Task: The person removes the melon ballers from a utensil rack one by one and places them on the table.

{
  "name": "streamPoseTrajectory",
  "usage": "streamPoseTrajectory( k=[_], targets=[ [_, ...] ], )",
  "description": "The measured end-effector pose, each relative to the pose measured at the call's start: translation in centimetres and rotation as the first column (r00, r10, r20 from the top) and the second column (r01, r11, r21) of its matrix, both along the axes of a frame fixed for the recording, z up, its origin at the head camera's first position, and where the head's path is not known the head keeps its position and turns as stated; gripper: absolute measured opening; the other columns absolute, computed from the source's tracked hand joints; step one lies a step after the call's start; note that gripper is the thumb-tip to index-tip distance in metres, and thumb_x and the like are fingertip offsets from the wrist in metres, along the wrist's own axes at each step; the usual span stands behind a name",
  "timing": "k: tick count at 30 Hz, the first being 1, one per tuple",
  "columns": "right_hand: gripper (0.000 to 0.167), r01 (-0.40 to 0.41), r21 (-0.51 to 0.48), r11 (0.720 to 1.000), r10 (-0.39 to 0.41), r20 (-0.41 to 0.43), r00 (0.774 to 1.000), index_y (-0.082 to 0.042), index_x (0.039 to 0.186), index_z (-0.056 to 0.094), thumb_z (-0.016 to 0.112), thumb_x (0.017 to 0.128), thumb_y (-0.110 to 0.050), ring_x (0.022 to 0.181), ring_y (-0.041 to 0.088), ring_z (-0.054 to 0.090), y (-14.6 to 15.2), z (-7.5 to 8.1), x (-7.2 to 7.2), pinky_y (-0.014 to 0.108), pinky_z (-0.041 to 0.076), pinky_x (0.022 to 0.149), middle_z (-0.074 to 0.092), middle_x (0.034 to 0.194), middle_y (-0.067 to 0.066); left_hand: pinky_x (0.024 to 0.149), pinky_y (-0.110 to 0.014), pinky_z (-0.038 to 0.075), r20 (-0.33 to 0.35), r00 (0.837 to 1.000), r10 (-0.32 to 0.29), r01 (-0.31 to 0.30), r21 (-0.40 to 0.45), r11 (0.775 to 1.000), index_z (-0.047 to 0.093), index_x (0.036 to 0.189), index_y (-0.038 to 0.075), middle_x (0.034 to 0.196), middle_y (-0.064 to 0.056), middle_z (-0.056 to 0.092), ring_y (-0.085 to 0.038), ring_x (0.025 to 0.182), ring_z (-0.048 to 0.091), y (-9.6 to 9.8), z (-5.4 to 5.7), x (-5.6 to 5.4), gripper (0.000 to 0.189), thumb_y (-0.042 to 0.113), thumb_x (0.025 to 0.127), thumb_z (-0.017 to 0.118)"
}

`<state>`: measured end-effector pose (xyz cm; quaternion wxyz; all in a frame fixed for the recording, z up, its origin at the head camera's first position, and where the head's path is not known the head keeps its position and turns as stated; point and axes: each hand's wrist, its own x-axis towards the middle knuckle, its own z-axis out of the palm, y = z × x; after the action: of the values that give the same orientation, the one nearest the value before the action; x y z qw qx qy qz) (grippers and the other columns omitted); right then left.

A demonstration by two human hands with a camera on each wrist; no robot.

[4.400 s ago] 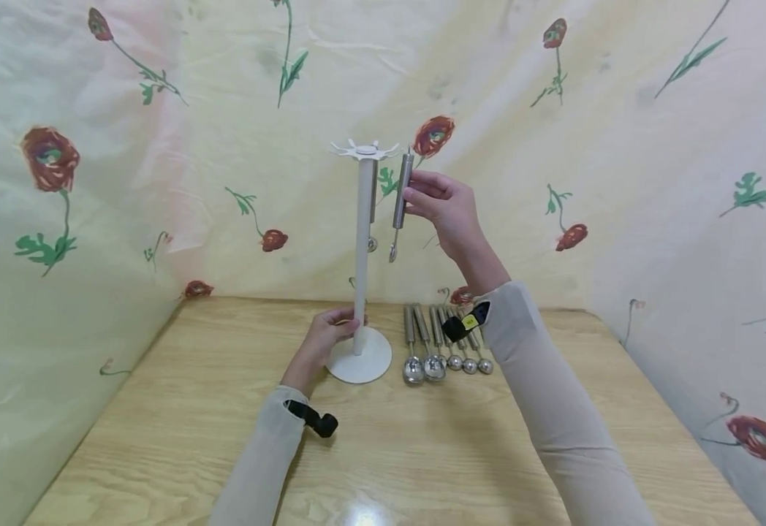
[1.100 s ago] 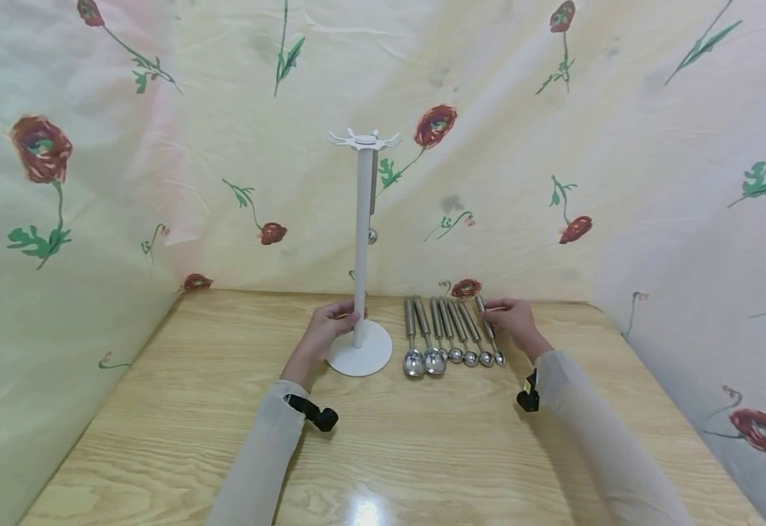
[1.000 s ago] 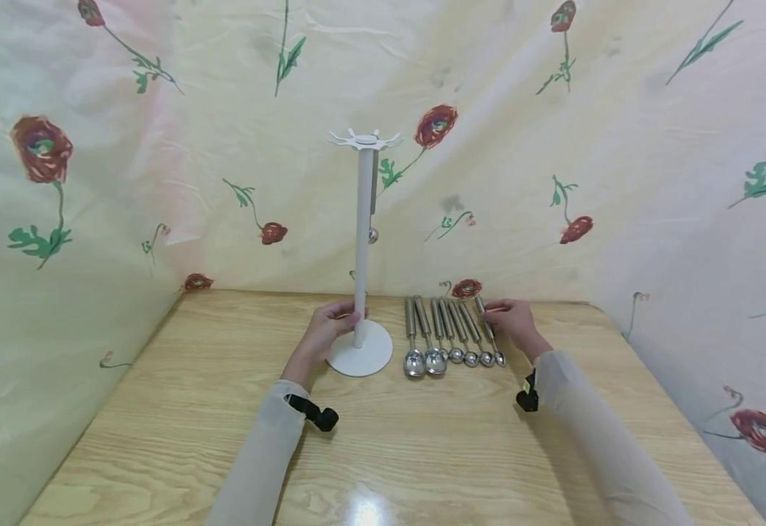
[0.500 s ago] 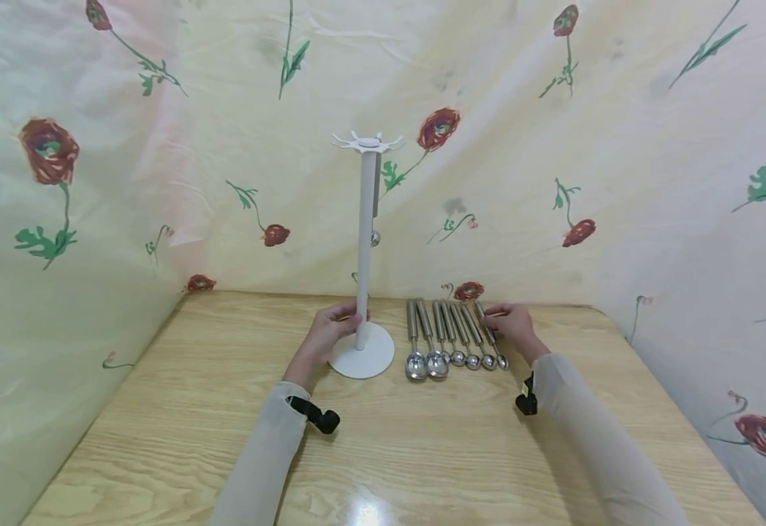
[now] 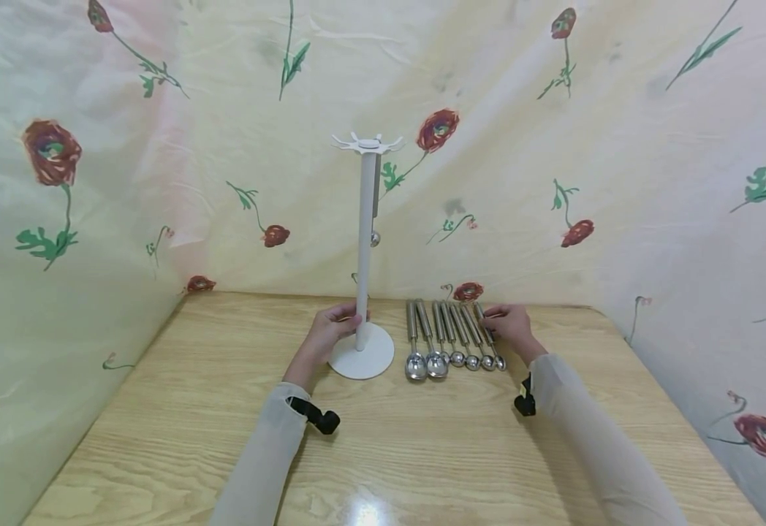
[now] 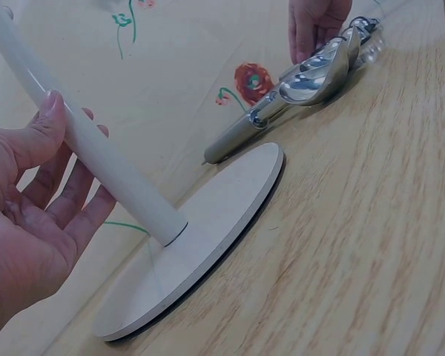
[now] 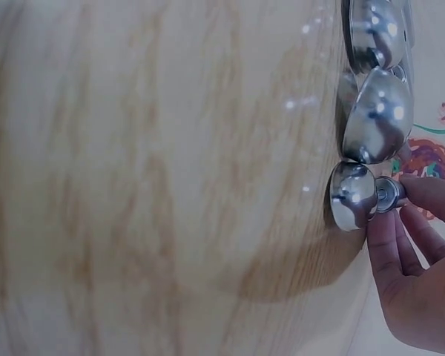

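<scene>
A white stand [image 5: 364,241] with a ring of hooks on top stands upright on its round base. My left hand [image 5: 324,334] grips its pole low down, thumb in front and fingers behind. Behind the pole a steel-handled scoop [image 5: 377,186] hangs from the hooks, partly hidden. On the table to the right lies a row of steel scoops with their handles pointing away. At the row's right end my right hand [image 5: 513,327] pinches the handle of a small melon baller [image 7: 354,196], whose bowl faces the right wrist camera close over the wood.
Two larger scoops [image 5: 416,365] lie at the left end of the row, near the stand's base [image 5: 376,364]. The wooden table [image 5: 383,453] meets a flower-printed cloth [image 5: 501,146] at the back and sides.
Over four seconds ago my right hand held the melon baller up beside the hooks; it has come down to the row's right end. In the last second little has moved. My left hand stays put.
</scene>
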<state>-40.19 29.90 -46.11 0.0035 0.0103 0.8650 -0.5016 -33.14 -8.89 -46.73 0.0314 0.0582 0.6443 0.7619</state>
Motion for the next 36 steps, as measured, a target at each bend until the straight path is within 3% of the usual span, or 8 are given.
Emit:
streamPoseTrajectory(
  k=[6,13,15,20,24,36],
  targets=[
    [0.034,0.001,0.019,1.000,-0.001,0.004,1.000,0.016,0.118,0.063,0.072,0.092,-0.004,0.065,0.002,0.063,0.02,-0.18,0.03,0.019,0.057,0.061,0.073,0.092,0.009,0.109,-0.044,0.052,0.020,1.000,0.007,-0.008,0.011,1.000,0.063,0.134,-0.004,0.109,-0.002,0.077,-0.011,0.104,0.070,0.11,-0.06,-0.04,0.036,0.006,0.099,0.064],
    [0.035,0.000,0.034,0.999,0.000,0.016,1.000,0.016,0.119,0.063,0.071,0.094,-0.006,0.067,0.003,0.064,-0.03,0.01,0.05,0.019,0.057,0.062,0.073,0.097,0.014,0.110,-0.046,0.050,0.021,1.000,0.007,-0.007,-0.005,1.000,0.061,0.135,-0.004,0.120,-0.013,0.074,-0.011,0.106,0.070,0.02,-0.09,-0.12,0.038,0.007,0.099,0.064],
    [0.030,0.006,0.021,1.000,-0.006,0.020,1.000,0.014,0.114,0.066,0.072,0.092,-0.005,0.066,0.005,0.064,-0.03,0.19,0.14,0.020,0.057,0.062,0.073,0.092,0.013,0.111,-0.047,0.050,0.020,1.000,0.007,-0.007,-0.005,1.000,0.061,0.135,-0.005,0.122,-0.016,0.073,-0.011,0.106,0.070,0.05,-0.07,-0.13,0.038,0.007,0.099,0.064],
    [0.027,-0.002,0.006,1.000,0.002,0.026,1.000,0.014,0.110,0.066,0.072,0.091,-0.005,0.065,0.007,0.065,0.24,0.36,0.19,0.021,0.057,0.061,0.070,0.085,0.007,0.110,-0.046,0.050,0.026,1.000,0.008,-0.008,0.003,1.000,0.063,0.134,-0.003,0.114,-0.007,0.076,-0.011,0.105,0.070,0.10,-0.02,-0.15,0.036,0.007,0.099,0.064],
    [0.036,-0.008,0.030,1.000,0.007,0.032,0.999,0.017,0.118,0.062,0.070,0.094,-0.007,0.066,0.006,0.066,0.34,0.27,0.06,0.020,0.057,0.062,0.073,0.088,0.009,0.109,-0.045,0.052,0.020,1.000,0.008,-0.008,0.003,1.000,0.065,0.132,-0.001,0.108,0.000,0.077,-0.011,0.105,0.070,0.10,0.02,-0.11,0.033,0.007,0.099,0.065],
    [0.030,-0.056,-0.055,0.997,0.057,0.015,0.998,0.016,0.108,0.067,0.072,0.092,-0.009,0.066,0.007,0.068,0.58,0.62,0.13,0.022,0.059,0.060,0.073,0.083,0.008,0.102,-0.039,0.055,0.004,0.999,0.052,-0.052,-0.019,0.998,0.066,0.128,-0.004,0.104,0.000,0.078,-0.010,0.100,0.070,0.51,0.32,0.03,0.031,0.005,0.099,0.064]
  ],
)
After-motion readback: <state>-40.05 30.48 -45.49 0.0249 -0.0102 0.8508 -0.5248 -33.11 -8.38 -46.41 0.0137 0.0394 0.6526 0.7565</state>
